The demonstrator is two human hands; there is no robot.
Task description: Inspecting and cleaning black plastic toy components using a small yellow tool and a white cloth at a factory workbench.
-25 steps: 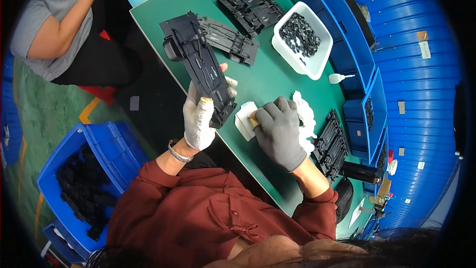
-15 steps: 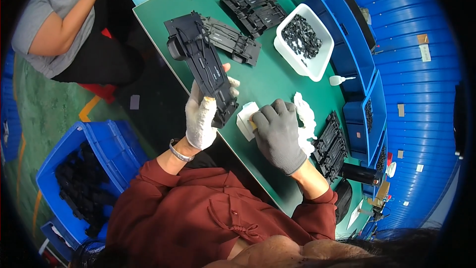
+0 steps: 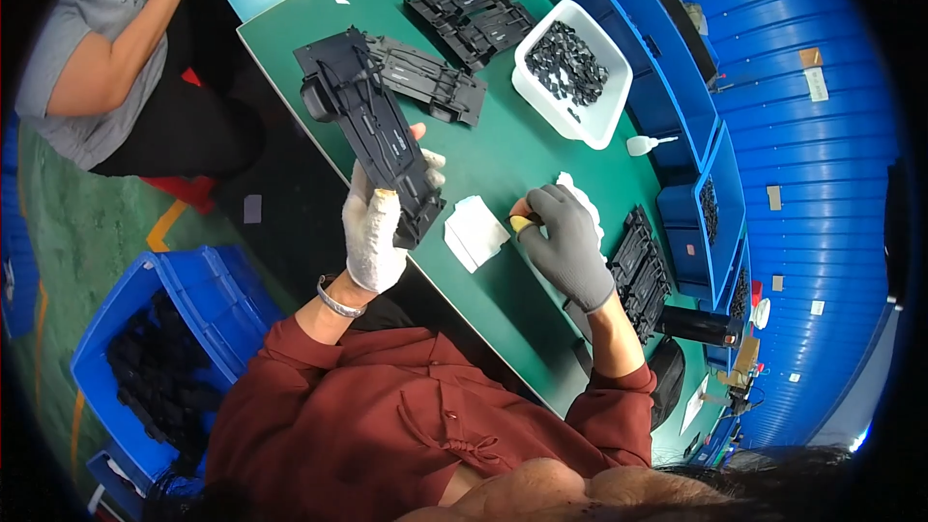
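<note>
My left hand (image 3: 375,240), in a white glove with bare fingertips showing, is closed around the near end of a long black moulded plastic part (image 3: 372,126). The part looks like a toy car chassis and is held tilted above the table's edge. My right hand (image 3: 565,246), in a grey glove, hovers over the table with its fingers curled together. Something yellow shows at its thumb side; whether it is held or worn I cannot make out. Left of that hand lies a white paper pad (image 3: 476,232). A crumpled white cloth (image 3: 583,201) lies just behind the hand, partly hidden.
More black parts lie on the green table (image 3: 483,159): a chassis (image 3: 430,80), a stacked group (image 3: 469,17) and another group (image 3: 638,275). A white tub (image 3: 619,72) holds small black pieces beside a white dropper bottle (image 3: 643,145). Blue bins (image 3: 691,135) line the right. A person (image 3: 106,58) sits left.
My right hand has moved right, off the white paper pad, which now shows fully. My left hand still holds the black chassis. The whole view has shifted slightly.
</note>
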